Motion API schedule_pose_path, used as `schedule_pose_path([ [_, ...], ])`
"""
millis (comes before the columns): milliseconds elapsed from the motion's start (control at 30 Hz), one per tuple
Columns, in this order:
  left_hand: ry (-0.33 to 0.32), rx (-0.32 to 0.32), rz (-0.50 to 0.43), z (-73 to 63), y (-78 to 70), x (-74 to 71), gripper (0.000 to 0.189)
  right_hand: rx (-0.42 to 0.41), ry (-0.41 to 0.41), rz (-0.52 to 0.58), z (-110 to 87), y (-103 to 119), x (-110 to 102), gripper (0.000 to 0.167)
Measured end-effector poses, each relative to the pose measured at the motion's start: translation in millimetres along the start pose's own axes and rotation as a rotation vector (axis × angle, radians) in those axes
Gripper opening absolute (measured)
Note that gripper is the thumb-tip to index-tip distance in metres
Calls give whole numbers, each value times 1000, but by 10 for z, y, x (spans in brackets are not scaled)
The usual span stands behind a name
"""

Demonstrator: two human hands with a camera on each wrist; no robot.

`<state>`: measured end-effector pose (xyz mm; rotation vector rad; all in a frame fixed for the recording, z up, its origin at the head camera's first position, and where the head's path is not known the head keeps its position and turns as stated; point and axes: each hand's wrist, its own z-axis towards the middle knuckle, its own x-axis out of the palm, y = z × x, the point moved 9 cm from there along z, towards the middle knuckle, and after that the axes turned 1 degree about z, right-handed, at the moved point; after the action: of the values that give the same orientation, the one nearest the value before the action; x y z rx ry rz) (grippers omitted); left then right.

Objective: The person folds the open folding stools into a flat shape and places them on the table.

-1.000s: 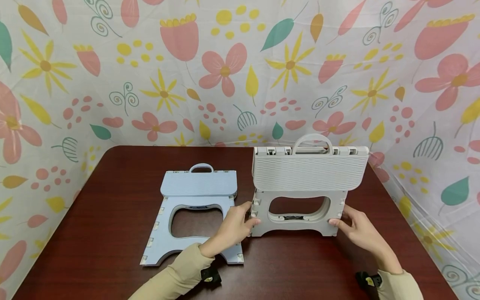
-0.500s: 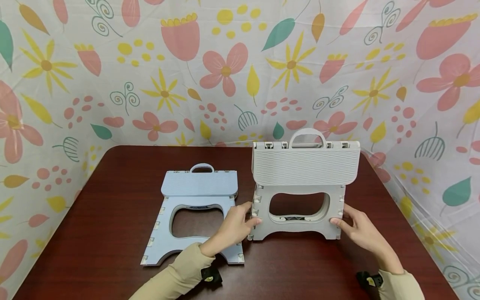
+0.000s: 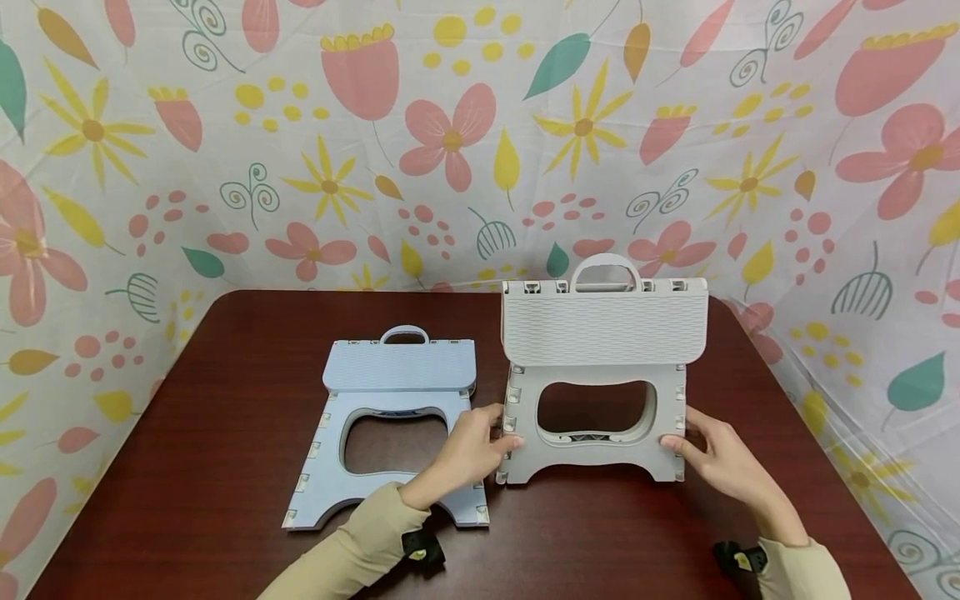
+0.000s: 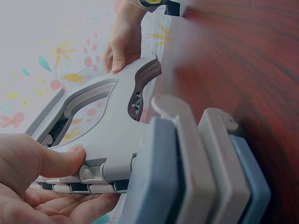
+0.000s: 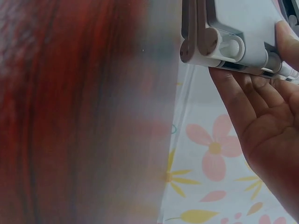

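Note:
A light grey folding step stool, folded flat with its carry handle at the top, stands nearly upright on the right of the table. My left hand grips its left hinged edge, thumb on the front and fingers behind. On the opposite edge my right hand holds the stool the same way. In the left wrist view the left thumb presses the grey leg panel beside the hinges. The right wrist view has the right hand with its fingers under the hinged edge.
A light blue folding stool, also folded flat, lies left of the grey one, partly behind my left forearm. Both are on a dark red-brown table. A flower-printed curtain hangs behind and at both sides.
The grey stool has tipped up straighter, its top edge shifting left and its lower edge coming slightly nearer. Both hands keep their hold in nearly the same places. The blue stool is unmoved.

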<state>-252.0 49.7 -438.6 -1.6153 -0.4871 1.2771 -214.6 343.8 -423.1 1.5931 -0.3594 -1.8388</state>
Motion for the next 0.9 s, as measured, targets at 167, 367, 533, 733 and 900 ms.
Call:
schedule_pose_path([
  [167, 4, -2, -6, 7, 5, 3, 23, -6, -5, -19, 6, 5, -12, 42],
  [367, 4, -6, -2, 12, 3, -3, 28, -6, 2, -20, 11, 11, -16, 41],
  [533, 2, -12, 4, 22, 25, 4, 31, 12, 21, -23, 4, -4, -4, 38],
  [733, 3, -21, 6, 21, 48, 9, 30, 20, 40, -14, -12, -23, 9, 37],
  [900, 4, -22, -25, 23, 44, 5, 30, 19, 57, 16, -14, -28, 13, 37],
])
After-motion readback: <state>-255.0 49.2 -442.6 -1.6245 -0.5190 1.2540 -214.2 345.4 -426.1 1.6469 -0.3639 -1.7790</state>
